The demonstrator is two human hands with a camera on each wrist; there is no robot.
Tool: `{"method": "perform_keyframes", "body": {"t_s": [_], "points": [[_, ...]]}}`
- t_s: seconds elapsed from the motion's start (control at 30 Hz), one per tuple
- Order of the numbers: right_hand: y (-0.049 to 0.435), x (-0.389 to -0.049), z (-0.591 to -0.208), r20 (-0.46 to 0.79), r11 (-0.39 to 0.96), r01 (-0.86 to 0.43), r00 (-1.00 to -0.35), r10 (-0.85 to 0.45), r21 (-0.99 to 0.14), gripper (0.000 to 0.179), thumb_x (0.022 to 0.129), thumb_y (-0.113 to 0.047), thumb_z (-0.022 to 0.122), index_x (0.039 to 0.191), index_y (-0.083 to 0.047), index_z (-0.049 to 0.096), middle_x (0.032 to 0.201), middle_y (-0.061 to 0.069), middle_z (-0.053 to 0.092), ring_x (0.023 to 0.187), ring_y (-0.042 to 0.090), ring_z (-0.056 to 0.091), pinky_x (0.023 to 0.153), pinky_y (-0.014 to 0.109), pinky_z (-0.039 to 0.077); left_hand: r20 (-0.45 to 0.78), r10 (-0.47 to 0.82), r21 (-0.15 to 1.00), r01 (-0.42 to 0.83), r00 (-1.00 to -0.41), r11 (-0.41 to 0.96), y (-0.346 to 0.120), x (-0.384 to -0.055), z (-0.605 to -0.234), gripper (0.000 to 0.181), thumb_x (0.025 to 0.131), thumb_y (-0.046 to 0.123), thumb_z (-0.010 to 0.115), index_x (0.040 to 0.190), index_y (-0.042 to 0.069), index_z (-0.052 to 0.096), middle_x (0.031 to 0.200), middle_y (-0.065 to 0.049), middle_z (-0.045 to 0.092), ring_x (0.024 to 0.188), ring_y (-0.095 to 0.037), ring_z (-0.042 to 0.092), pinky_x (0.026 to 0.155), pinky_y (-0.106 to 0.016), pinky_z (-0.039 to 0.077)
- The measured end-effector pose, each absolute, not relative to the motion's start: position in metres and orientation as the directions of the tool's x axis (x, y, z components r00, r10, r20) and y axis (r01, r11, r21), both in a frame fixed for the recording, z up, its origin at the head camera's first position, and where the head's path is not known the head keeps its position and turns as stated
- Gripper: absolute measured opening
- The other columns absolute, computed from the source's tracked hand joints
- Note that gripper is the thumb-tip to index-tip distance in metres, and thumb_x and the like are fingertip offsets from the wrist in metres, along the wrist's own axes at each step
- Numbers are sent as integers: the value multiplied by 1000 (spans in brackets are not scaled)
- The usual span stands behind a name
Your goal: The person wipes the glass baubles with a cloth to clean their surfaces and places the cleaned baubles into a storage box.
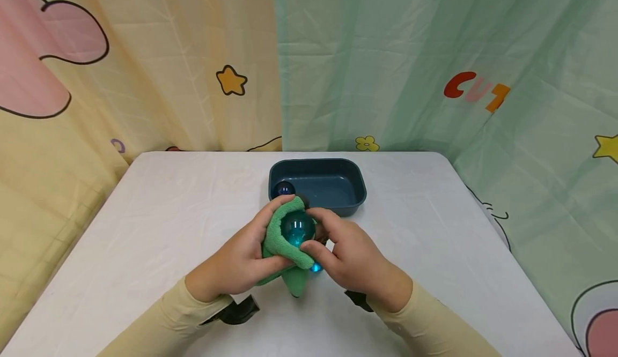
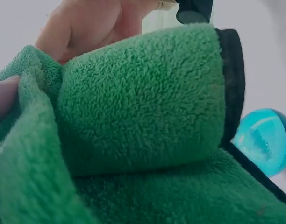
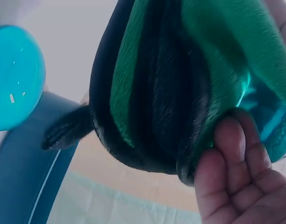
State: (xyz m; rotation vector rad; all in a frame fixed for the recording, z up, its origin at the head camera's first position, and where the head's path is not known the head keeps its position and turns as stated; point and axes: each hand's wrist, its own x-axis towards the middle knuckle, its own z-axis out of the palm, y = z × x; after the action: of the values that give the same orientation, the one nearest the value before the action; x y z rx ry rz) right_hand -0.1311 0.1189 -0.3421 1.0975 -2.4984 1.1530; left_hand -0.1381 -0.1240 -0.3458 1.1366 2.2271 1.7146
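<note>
A green towel (image 1: 277,233) with a dark edging is wrapped around a clear teal ball (image 1: 298,228) above the front of the table. My left hand (image 1: 246,255) grips the towel from the left, its thumb lying along the near fold. My right hand (image 1: 350,247) holds the ball from the right between thumb and fingers; in the right wrist view its fingertips (image 3: 227,144) press at the towel's edge beside the ball. A bright blue ball (image 1: 316,266) shows on the table below the hands, mostly hidden by them. The left wrist view shows this blue ball (image 2: 264,140) beyond the towel.
Just beyond the hands stands a dark blue rectangular tub (image 1: 354,185). A dark blue ball (image 1: 285,188) sits in its left end. The white-covered table (image 1: 193,185) reaches back to patterned curtains (image 1: 376,51).
</note>
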Motion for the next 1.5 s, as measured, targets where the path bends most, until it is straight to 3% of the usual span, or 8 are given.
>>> {"method": "perform_keyframes", "body": {"t_s": [0.13,0.43,0.63,0.73,0.87,1.13,1.23,1.5], "points": [[119,-132,-341,423,400,-709,-682,-597,-580,63,101,-6,68,155,-4,37,101,1,72,88,9,67,81,31,60,338,597,877,474,-728,82,-127,-140,-347,85,97,3,74,165,21,25,153,-7,51,131,-20,58,112,-26,46],[119,-131,-340,424,451,-718,-685,-593,-530,62,98,-1,72,153,-4,45,102,4,74,88,12,69,81,31,60,352,612,859,505,-708,90,-129,-138,-345,86,98,4,73,166,21,22,153,-8,51,130,-19,60,113,-24,44],[118,-131,-344,435,444,-699,-704,-561,-560,51,99,-10,72,143,1,50,86,-1,72,78,5,66,74,25,58,360,627,841,531,-691,102,-126,-137,-344,82,99,6,71,165,20,23,156,-8,47,130,-21,59,114,-24,45],[117,-131,-345,424,451,-670,-732,-533,-590,39,104,-20,68,134,2,56,84,-2,70,75,4,64,69,23,56,346,632,847,520,-693,107,-125,-135,-344,82,100,8,71,165,20,23,152,-8,51,128,-20,60,113,-24,46],[116,-130,-346,410,448,-645,-752,-516,-619,37,107,-28,62,129,2,59,87,-2,71,79,6,65,70,24,57,333,628,854,507,-703,114,-125,-135,-346,83,99,9,73,165,21,24,148,-8,54,127,-20,60,112,-24,47],[118,-130,-342,423,413,-713,-682,-597,-567,64,101,-6,68,157,-5,36,109,3,72,92,11,67,83,31,60,350,606,868,491,-715,78,-128,-138,-347,85,98,4,73,165,21,25,152,-7,52,131,-20,59,112,-27,47],[118,-130,-341,435,426,-733,-666,-606,-530,64,99,-1,70,156,-6,40,115,6,71,92,13,68,84,32,61,355,607,869,490,-711,66,-129,-138,-346,85,98,3,73,165,21,24,154,-8,50,131,-20,59,113,-25,46],[119,-131,-341,440,433,-731,-671,-597,-528,60,98,1,70,152,-5,45,104,5,73,89,13,69,81,32,61,345,610,877,477,-713,62,-127,-135,-342,87,97,2,73,165,23,24,158,-6,47,134,-20,58,115,-24,43]]}}
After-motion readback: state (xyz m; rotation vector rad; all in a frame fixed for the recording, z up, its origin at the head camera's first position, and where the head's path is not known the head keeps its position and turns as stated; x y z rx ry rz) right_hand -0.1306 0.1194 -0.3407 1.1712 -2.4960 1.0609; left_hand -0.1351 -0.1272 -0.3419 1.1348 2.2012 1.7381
